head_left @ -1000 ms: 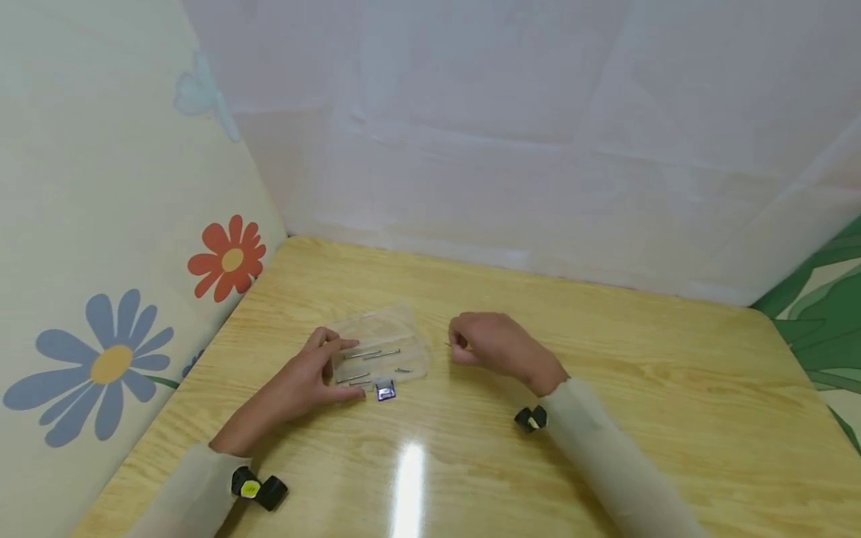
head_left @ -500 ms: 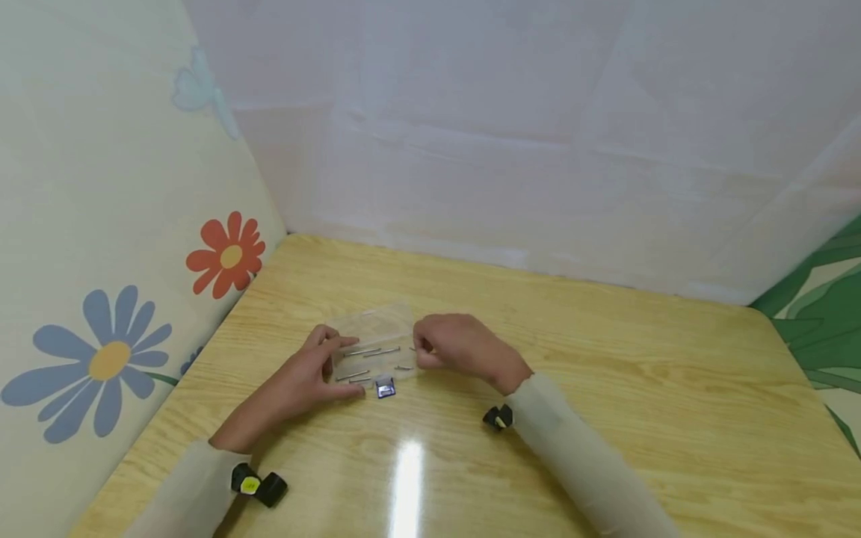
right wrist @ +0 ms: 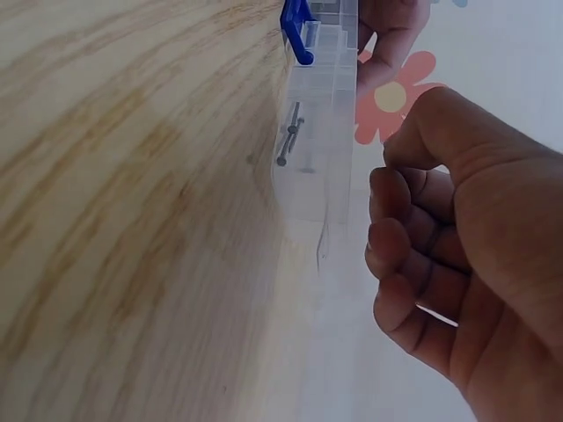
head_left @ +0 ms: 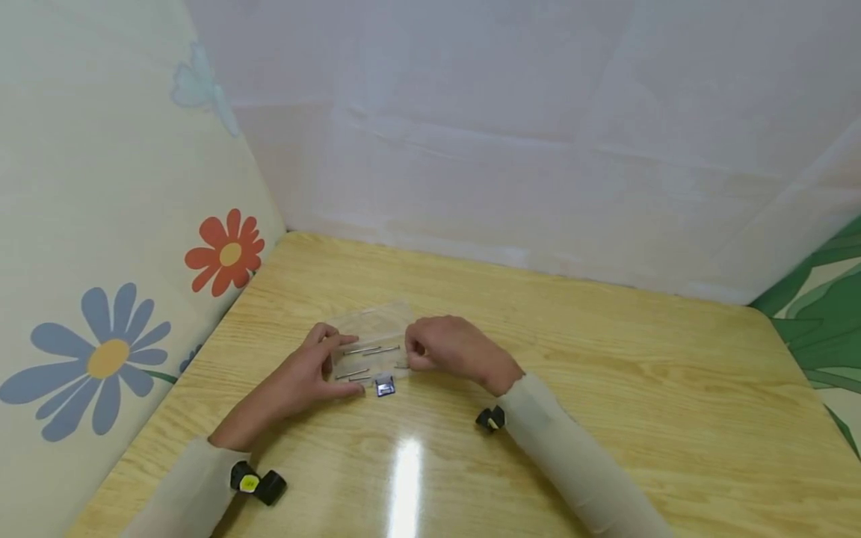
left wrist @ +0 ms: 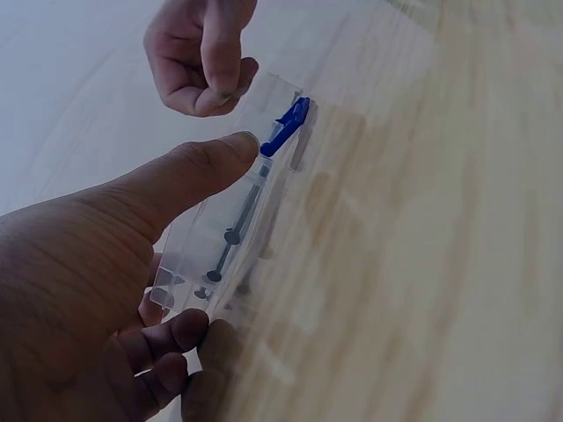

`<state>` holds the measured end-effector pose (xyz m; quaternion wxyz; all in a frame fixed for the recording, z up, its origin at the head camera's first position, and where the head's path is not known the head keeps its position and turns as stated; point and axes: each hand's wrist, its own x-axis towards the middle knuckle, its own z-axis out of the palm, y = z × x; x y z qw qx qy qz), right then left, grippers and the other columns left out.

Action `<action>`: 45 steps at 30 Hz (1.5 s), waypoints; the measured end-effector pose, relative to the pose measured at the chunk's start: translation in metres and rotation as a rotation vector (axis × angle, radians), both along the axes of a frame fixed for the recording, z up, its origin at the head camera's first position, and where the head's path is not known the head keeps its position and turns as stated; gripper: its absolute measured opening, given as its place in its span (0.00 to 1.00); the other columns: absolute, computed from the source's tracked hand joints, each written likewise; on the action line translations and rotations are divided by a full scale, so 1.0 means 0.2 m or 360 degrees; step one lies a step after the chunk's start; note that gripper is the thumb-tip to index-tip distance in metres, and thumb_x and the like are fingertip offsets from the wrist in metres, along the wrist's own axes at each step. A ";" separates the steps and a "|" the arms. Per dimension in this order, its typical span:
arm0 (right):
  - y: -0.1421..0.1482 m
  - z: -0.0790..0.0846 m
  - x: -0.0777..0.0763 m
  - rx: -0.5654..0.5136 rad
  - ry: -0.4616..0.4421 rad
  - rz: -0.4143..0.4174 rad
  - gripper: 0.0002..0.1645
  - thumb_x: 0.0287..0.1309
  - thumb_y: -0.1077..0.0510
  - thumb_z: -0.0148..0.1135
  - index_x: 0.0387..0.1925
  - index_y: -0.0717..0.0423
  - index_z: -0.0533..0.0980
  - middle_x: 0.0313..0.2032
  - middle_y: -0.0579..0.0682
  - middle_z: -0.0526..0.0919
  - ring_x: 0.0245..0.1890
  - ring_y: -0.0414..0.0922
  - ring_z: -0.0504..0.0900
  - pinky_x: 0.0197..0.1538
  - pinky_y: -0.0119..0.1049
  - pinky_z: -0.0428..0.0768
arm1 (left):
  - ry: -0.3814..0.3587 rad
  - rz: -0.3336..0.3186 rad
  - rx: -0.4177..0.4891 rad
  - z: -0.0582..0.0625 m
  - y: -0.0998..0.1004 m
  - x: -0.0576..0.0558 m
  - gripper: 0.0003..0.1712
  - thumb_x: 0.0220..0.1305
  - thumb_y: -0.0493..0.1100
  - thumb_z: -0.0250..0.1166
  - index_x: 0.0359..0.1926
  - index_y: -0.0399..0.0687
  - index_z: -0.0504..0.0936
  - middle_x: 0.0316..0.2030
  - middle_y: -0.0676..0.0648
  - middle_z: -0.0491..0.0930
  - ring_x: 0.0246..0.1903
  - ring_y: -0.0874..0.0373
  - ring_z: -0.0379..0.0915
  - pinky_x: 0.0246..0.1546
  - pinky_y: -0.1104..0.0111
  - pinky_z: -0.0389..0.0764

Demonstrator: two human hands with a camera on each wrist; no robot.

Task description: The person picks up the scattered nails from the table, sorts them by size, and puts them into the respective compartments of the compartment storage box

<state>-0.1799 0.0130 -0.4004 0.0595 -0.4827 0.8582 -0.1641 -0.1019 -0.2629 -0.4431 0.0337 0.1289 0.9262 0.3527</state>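
Note:
A clear plastic compartment box [head_left: 370,323] stands on the wooden table with its lid raised at the back. Several metal nails [head_left: 381,350] lie in its compartments, and a blue latch [left wrist: 288,130] hangs at its front. My left hand [head_left: 306,373] grips the left end of the box, thumb along the front beside the latch. Over the right end, my right hand [head_left: 449,345] hovers with thumb and forefinger pinched together and the other fingers curled. The slim nail in that pinch is hidden by the fingers now. Below it, small nails [right wrist: 288,136] show in the end compartment.
The wooden table [head_left: 605,373] extends to the right and in front. A pale cloth wall [head_left: 504,149] rises behind it. At the left stands a panel with painted flowers [head_left: 107,359]. Small black wrist cameras [head_left: 258,484] sit on both sleeves.
My right hand has moved left from beside the box to over its right end, thumb and forefinger still pinched. The left hand and the box have stayed in place.

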 end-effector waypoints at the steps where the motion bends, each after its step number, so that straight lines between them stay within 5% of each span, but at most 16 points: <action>1: 0.00 0.00 0.00 -0.0015 -0.0001 -0.0003 0.11 0.58 0.66 0.58 0.27 0.45 0.71 0.27 0.41 0.70 0.27 0.37 0.68 0.32 0.30 0.67 | -0.0002 0.0001 0.0000 0.00 0.00 0.00 0.46 0.54 0.55 0.81 0.68 0.40 0.75 0.49 0.45 0.62 0.35 0.55 0.64 0.33 0.67 0.70; 12: 0.13 -0.02 0.04 -0.0063 0.0103 -0.0091 0.06 0.68 0.60 0.58 0.42 0.49 0.80 0.39 0.41 0.80 0.37 0.36 0.76 0.40 0.32 0.77 | 0.0041 -0.0011 -0.0093 -0.01 -0.01 0.01 0.47 0.54 0.57 0.81 0.68 0.40 0.75 0.51 0.45 0.64 0.34 0.57 0.65 0.32 0.68 0.72; 27: 0.55 -0.04 0.11 -0.0133 0.0254 -0.0168 0.34 0.73 0.37 0.59 0.69 0.53 0.71 0.59 0.50 0.77 0.60 0.48 0.75 0.62 0.48 0.73 | 0.0141 -0.0034 -0.0378 0.02 -0.01 0.03 0.48 0.52 0.58 0.81 0.68 0.39 0.74 0.52 0.42 0.66 0.36 0.55 0.69 0.32 0.66 0.72; 40: 0.85 -0.02 0.22 -0.0069 0.0211 -0.0404 0.40 0.69 0.35 0.62 0.71 0.53 0.69 0.63 0.53 0.73 0.61 0.52 0.74 0.60 0.55 0.74 | 0.0121 -0.0038 -0.0456 0.04 -0.02 0.04 0.56 0.47 0.65 0.81 0.72 0.44 0.72 0.53 0.43 0.67 0.34 0.56 0.68 0.27 0.68 0.70; 45: 0.89 -0.04 0.26 -0.0074 0.0222 -0.0424 0.41 0.67 0.36 0.65 0.72 0.53 0.68 0.65 0.54 0.72 0.64 0.54 0.72 0.61 0.58 0.71 | 0.0268 -0.0071 -0.0501 0.04 -0.03 0.05 0.58 0.46 0.69 0.80 0.72 0.43 0.71 0.49 0.44 0.66 0.35 0.55 0.65 0.28 0.67 0.68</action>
